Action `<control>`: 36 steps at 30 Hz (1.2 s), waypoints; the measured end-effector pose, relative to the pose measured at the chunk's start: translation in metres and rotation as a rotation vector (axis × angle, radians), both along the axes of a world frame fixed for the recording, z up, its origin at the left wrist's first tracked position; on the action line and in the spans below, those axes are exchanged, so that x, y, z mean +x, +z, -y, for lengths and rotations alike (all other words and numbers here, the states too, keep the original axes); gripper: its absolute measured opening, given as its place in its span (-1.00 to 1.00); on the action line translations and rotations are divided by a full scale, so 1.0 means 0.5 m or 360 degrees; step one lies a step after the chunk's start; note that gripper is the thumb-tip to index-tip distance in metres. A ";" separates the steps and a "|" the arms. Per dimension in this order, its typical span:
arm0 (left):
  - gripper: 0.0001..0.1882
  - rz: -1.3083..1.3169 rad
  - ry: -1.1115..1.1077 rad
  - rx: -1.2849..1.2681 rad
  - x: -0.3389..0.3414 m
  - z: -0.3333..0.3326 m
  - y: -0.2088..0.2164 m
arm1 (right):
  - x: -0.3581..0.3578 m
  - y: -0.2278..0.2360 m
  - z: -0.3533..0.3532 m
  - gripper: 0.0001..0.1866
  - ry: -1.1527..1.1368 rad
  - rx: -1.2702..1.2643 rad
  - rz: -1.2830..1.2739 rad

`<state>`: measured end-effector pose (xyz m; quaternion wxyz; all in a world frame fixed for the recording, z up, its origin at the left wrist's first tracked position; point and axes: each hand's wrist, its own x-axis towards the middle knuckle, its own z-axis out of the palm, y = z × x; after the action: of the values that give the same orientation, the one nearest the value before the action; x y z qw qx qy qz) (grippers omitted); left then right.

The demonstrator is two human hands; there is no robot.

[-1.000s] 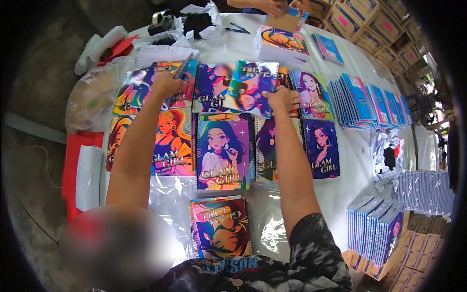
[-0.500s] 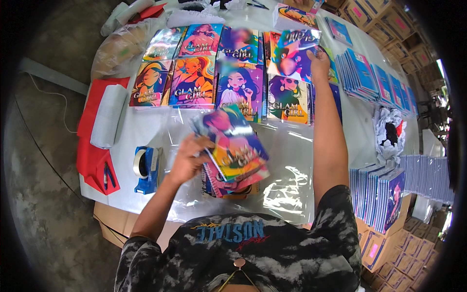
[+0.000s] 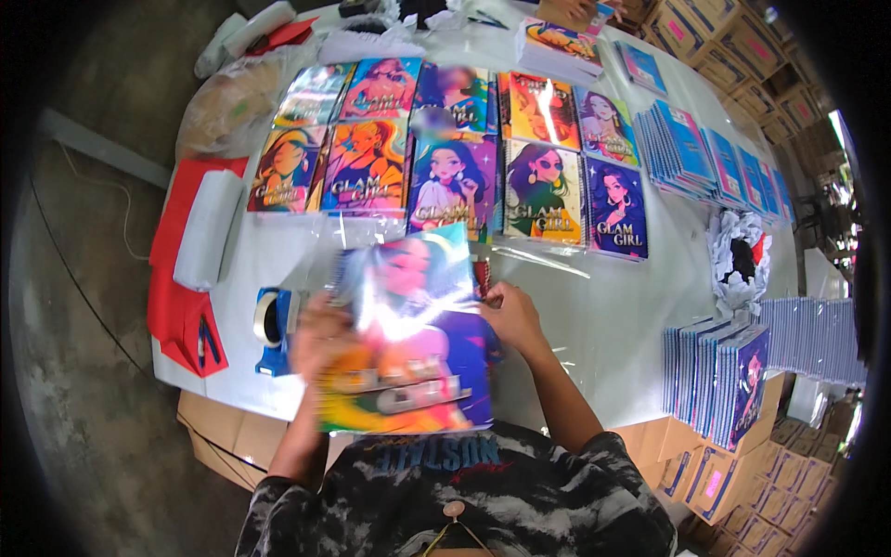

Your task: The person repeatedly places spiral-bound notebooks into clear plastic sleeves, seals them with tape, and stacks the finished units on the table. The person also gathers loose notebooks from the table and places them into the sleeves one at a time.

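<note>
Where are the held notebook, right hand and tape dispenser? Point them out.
Held notebook (image 3: 406, 342): head view, middle of its cover.
Right hand (image 3: 512, 318): head view, back of the hand.
Tape dispenser (image 3: 285, 320): head view, its blue body.

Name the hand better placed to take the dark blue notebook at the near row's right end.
Probably the right hand: it is nearer the dark blue notebook and on its side. The left hand is farther off, holding a blurred, colourful notebook. Whether the right grips something is unclear.
</note>
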<state>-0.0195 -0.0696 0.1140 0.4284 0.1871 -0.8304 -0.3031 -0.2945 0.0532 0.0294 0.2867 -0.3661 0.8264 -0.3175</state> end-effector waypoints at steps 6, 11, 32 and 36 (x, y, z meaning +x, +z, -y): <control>-0.52 0.1075 -0.0250 -0.0276 -0.042 -0.066 -0.123 | -0.294 0.031 0.159 -0.66 -0.0474 -0.0424 -0.0373; -0.55 0.0924 -0.0102 0.0015 -0.076 -0.052 -0.091 | -0.494 0.013 0.304 -0.41 -0.0821 0.0432 -0.0619; -0.43 0.0748 0.0276 -0.0202 -0.207 -0.022 0.057 | -0.080 0.092 0.013 -0.64 -0.0293 -0.0637 0.0567; -0.31 0.1417 -0.0019 -0.0170 -0.250 -0.069 -0.091 | -0.126 0.065 -0.031 -0.69 0.0101 0.0122 -0.0006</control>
<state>-0.1443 -0.0350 0.0684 0.0365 0.2723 -0.9494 -0.1522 -0.3575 0.0684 0.0620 0.3091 -0.3815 0.8264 -0.2756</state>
